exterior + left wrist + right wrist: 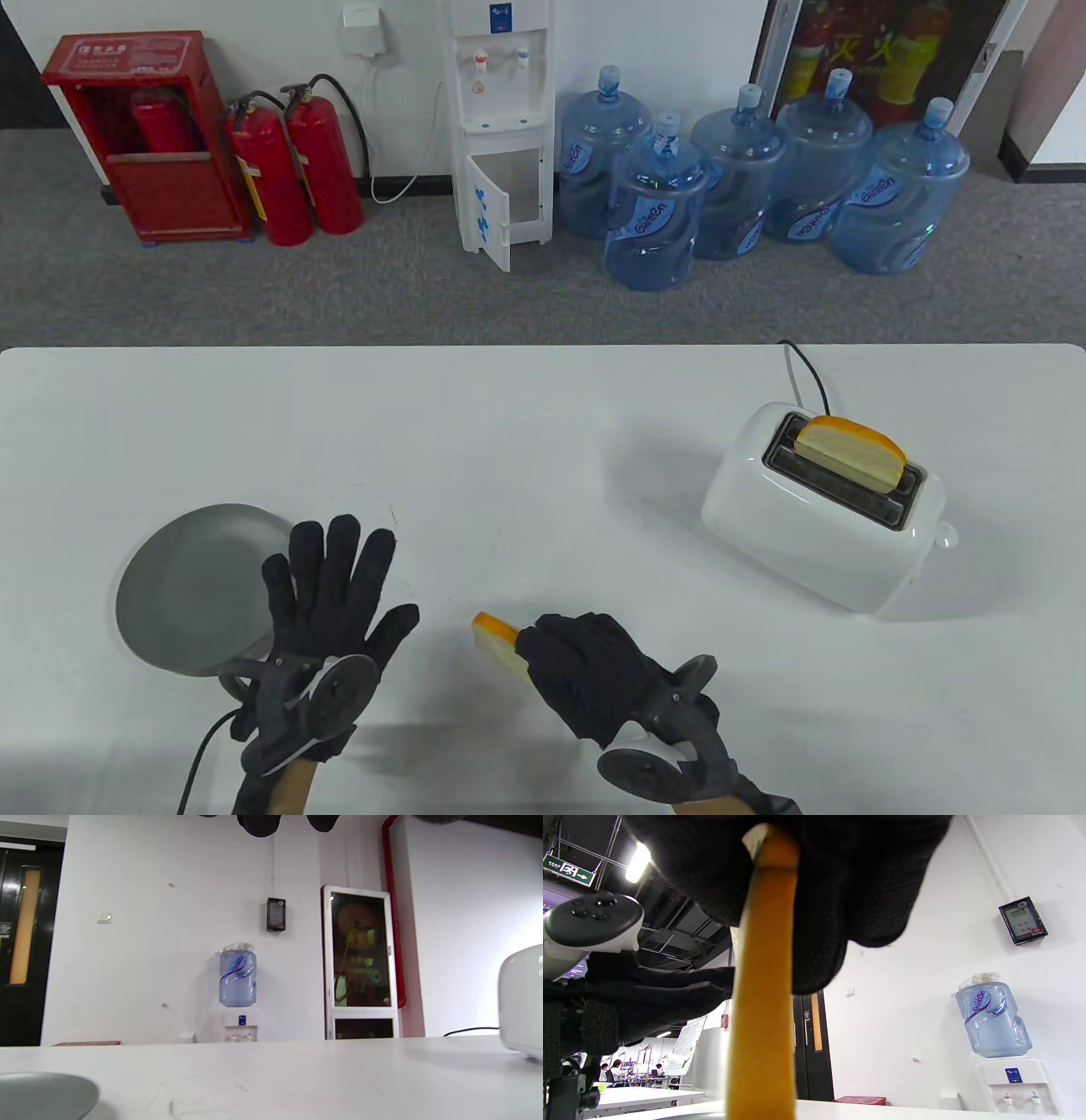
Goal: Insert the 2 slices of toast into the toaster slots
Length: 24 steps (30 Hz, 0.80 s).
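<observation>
A white two-slot toaster (814,518) stands at the table's right, and its rounded end shows at the right edge of the left wrist view (524,1001). One toast slice (851,452) stands in its far slot; the near slot is empty. My right hand (585,666) grips the second toast slice (499,643) near the front edge, its orange crust (763,993) running down the right wrist view. My left hand (327,594) is spread flat with straight fingers beside the grey plate (182,586), holding nothing.
The toaster's black cord (806,373) runs off the table's far edge. Beyond the table stand a water dispenser (501,127), several blue water bottles (747,187) and red fire extinguishers (293,170). The grey plate's rim (46,1094) shows low in the left wrist view.
</observation>
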Each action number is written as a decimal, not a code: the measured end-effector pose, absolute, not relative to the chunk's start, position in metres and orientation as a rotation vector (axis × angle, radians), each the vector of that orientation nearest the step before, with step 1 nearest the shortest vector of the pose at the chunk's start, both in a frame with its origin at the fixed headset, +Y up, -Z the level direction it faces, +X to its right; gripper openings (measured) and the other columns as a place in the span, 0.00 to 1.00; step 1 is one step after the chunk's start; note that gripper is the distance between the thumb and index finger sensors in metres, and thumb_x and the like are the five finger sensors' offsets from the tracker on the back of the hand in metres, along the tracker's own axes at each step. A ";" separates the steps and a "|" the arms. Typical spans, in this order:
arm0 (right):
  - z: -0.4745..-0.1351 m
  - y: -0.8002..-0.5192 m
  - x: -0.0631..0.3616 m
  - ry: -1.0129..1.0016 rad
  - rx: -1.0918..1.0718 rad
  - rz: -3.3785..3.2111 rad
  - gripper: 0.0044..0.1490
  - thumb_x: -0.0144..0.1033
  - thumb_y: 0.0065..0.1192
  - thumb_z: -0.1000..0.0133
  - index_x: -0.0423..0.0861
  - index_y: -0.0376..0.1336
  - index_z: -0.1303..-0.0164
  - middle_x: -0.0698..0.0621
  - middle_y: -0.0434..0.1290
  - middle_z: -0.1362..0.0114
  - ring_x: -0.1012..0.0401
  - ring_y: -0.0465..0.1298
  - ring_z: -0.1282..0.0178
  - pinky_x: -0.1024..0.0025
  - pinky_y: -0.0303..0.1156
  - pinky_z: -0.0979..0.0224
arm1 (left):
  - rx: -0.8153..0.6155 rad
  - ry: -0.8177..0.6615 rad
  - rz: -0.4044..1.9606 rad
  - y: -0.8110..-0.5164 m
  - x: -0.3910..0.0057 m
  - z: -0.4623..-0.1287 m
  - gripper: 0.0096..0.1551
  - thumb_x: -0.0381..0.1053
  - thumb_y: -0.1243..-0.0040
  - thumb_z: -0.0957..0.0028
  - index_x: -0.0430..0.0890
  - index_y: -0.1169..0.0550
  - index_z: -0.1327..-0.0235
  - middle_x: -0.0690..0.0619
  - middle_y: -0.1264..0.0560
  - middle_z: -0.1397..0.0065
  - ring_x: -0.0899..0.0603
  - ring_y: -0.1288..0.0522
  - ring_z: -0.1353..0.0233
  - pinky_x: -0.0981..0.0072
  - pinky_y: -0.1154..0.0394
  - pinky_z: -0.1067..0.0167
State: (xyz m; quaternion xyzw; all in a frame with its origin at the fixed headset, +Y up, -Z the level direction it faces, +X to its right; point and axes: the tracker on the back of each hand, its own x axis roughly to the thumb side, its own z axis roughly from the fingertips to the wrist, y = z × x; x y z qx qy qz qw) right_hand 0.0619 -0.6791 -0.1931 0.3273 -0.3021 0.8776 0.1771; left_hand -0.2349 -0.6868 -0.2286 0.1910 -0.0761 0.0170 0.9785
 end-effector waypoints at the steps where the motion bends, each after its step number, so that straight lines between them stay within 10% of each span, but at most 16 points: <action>1: -0.193 -0.679 0.062 -0.855 0.925 2.484 0.31 0.44 0.69 0.34 0.61 0.57 0.23 0.53 0.75 0.28 0.67 0.88 0.44 0.60 0.83 0.28 | 0.371 -0.137 0.035 -0.688 -0.237 -0.230 0.45 0.74 0.59 0.43 0.61 0.49 0.12 0.48 0.53 0.08 0.29 0.57 0.12 0.32 0.55 0.22; 24: -0.195 -0.679 0.064 -0.837 0.911 2.474 0.30 0.42 0.69 0.33 0.62 0.57 0.24 0.54 0.74 0.28 0.65 0.88 0.42 0.58 0.83 0.27 | 0.225 -0.017 -0.014 -0.702 -0.259 -0.242 0.47 0.77 0.63 0.44 0.62 0.52 0.11 0.47 0.57 0.08 0.29 0.62 0.13 0.31 0.61 0.24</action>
